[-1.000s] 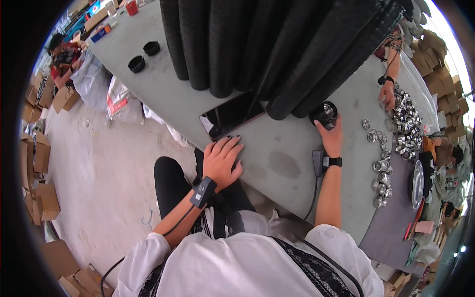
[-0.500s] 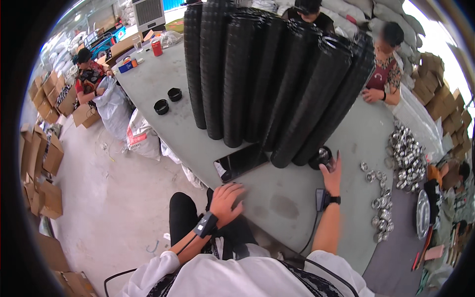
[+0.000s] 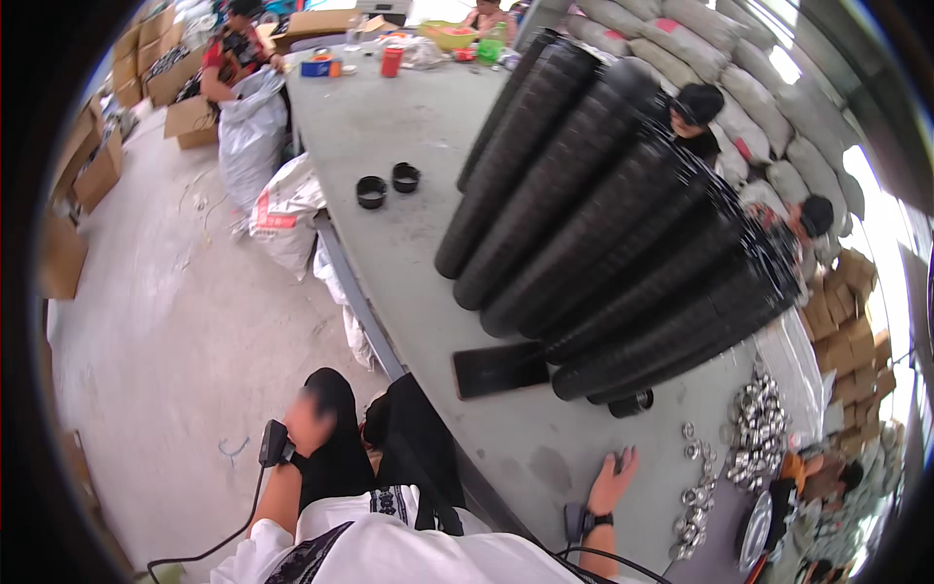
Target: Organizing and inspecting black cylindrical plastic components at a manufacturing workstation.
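My left hand (image 3: 309, 424) is smeared by motion beside my left knee, off the table, and its fingers cannot be made out. Low over the table's near part, my right hand (image 3: 613, 484) has its fingers bent round a small greyish bit too unclear to name. Ahead of it a short black ring (image 3: 632, 403) lies by the foot of the nearest stack. Tall leaning stacks of black rings (image 3: 593, 292) fill the middle of the table. A dark phone (image 3: 501, 370) lies flat before them. Right of my right hand, shiny metal rings (image 3: 693, 501) lie strewn in a line.
A heap of metal rings (image 3: 757, 428) and a metal tray (image 3: 754, 530) are at the right. Two black rings (image 3: 371, 192) stand apart on the grey table (image 3: 428, 263). White sacks (image 3: 290, 214) line its left side. Several people work around it; one handles a grey sack (image 3: 251, 131).
My view has turned right. My right hand has left the black ring by the stacks and drawn back nearer me. My left hand has moved left, away from the table edge.
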{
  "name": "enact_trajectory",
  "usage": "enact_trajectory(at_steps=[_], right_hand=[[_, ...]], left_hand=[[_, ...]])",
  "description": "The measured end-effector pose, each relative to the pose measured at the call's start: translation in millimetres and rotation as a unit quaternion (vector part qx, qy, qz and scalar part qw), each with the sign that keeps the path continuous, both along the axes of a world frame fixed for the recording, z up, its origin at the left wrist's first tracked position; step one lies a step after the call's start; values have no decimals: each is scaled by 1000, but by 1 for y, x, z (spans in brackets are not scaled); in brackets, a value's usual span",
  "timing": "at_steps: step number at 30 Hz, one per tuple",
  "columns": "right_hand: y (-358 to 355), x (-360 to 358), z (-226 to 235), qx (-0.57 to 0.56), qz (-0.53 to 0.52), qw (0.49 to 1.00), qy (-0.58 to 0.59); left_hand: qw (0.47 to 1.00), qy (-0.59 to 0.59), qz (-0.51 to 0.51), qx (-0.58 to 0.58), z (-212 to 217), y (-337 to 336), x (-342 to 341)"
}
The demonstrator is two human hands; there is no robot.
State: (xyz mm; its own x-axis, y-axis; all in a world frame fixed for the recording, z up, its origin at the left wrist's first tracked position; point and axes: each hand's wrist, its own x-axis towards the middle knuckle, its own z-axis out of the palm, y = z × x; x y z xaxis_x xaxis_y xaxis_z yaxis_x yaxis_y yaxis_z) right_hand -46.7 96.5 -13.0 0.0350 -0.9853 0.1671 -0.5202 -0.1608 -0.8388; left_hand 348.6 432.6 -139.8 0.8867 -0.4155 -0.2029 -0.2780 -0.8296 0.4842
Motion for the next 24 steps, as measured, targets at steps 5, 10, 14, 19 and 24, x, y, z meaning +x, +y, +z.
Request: enact_trajectory(at_steps=[5,10,14,19,24], right_hand=[[44,34,4,2,10,982,189],[47,52,1,-50,-11,939,339],[40,47,-1,-27,0,906,422],[37,34,-2,-45,4,876,480],[35,45,0,2,-9,851,526]], left_hand=[[978,200,11,53,-48,28,-9],[976,202,-7,80,-26,14,-4],[968,231,-3,101,-16,4,10],[952,295,9,84,9,15,16],[928,346,-1,138,47,17,31]])
